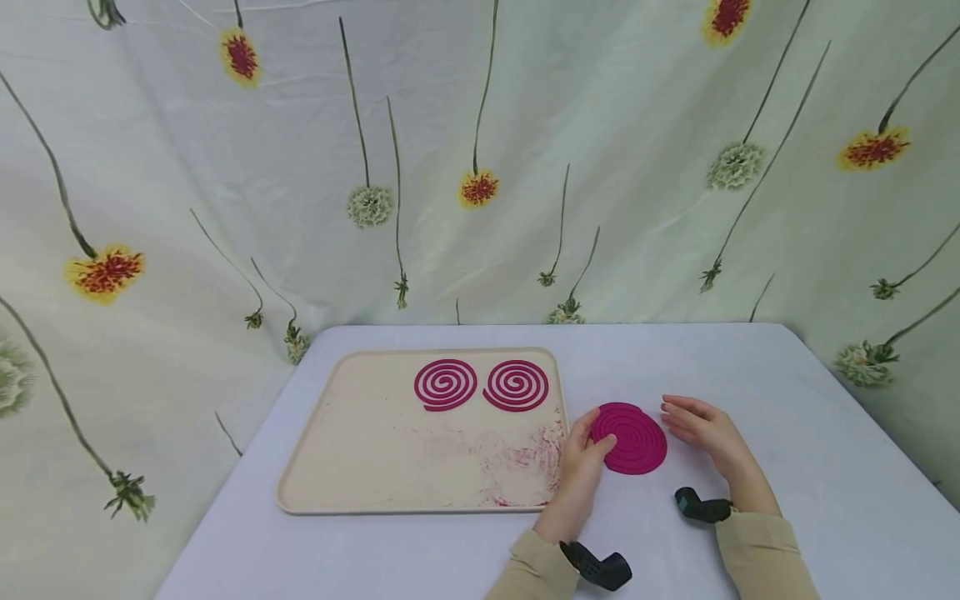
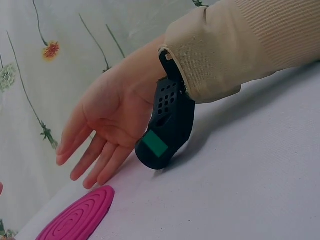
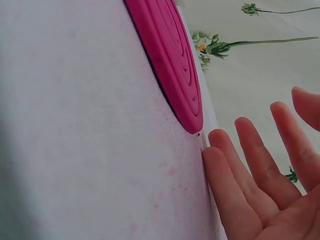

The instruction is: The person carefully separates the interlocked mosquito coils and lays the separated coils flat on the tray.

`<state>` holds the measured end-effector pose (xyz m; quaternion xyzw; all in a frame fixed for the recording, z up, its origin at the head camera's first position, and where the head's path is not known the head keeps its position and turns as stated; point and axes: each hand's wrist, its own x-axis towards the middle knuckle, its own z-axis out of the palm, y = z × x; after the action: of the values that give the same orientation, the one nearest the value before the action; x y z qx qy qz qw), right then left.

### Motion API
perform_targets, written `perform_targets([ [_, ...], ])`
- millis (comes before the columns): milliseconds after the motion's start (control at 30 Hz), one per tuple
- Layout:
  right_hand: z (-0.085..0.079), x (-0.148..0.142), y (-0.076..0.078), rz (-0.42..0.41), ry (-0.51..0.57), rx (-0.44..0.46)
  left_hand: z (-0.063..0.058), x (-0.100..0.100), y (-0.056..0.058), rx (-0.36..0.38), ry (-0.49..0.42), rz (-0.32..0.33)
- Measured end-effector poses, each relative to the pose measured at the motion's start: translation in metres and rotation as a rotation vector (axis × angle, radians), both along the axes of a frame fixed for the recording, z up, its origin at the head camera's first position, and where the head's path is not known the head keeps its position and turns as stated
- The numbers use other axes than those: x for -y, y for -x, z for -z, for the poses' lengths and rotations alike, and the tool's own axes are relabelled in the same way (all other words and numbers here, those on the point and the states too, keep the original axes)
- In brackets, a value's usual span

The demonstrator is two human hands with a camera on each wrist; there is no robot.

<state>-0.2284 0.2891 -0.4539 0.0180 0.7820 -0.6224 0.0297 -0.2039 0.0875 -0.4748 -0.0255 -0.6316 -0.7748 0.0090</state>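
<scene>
My left hand [image 1: 579,477] grips the left edge of a magenta disc of nested mosquito coils [image 1: 633,442], its thumb on the top face. The disc is close over the white table, right of the tray. My right hand [image 1: 711,435] is apart from it on the right, fingers extended and nothing in them. The left wrist view catches this same right hand [image 2: 112,112], palm toward the disc [image 2: 75,220]. In the right wrist view, spread fingers [image 3: 262,160] appear below the disc's rim [image 3: 172,75]. Two separate spiral mosquito coils [image 1: 446,385] lie side by side on the tray.
A cream rectangular tray [image 1: 352,450] covers the table's left part, with magenta crumbs and smears near its right side. The white tabletop [image 1: 847,467] extends to the right. Behind it hangs a flower-print curtain [image 1: 645,167]. Black wrist devices [image 1: 600,567] sit on both sleeves.
</scene>
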Motion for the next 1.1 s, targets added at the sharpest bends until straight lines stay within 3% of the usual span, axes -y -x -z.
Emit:
perform_targets([
  [133,-0.0002,0.0005,-0.0004,-0.019,0.013,0.004,-0.0012,-0.0021,-0.0018,0.002,0.017,-0.014],
  [367,0.0037,0.0016,0.0006,-0.038,0.014,0.014,-0.0048,-0.0052,-0.0073,0.071,0.015,-0.067],
  [633,0.0079,0.0019,0.002,-0.04,0.017,0.02,-0.003,-0.0081,-0.0076,0.091,-0.012,-0.079],
  [1100,0.0072,0.0046,0.001,-0.004,-0.127,0.022,-0.0022,-0.0094,-0.0071,0.089,-0.051,-0.087],
])
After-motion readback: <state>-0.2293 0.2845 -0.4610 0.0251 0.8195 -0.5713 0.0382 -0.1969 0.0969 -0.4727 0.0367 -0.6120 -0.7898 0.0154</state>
